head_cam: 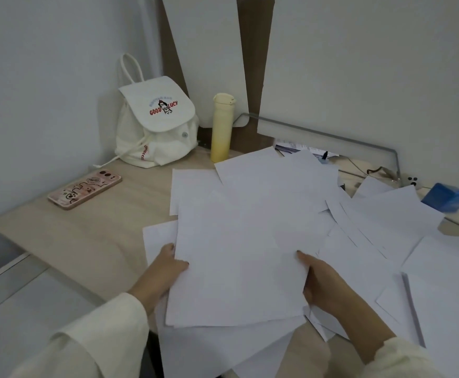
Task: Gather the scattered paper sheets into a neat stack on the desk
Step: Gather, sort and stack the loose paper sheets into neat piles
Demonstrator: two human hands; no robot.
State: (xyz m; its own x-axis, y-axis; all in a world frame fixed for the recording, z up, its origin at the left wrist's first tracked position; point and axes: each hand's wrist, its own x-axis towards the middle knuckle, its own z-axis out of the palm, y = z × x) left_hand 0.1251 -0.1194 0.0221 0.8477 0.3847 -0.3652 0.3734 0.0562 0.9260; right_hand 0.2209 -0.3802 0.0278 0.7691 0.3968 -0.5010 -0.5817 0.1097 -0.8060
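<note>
"Near the desk edge, how is the paper bundle held?"
"Sides are pinched by left hand and right hand fingers; scattered sheets beneath could be dragged off the near edge."

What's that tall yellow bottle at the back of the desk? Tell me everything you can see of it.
The yellow bottle is a slim, tall cylinder, matte like an insulated flask. Its colour deepens from pale cream at the top to stronger yellow at the base, and a cream lid closes it. It stands upright on the desk, right of the white backpack, just behind the scattered paper sheets. Only the desk plainly touches it.
</note>
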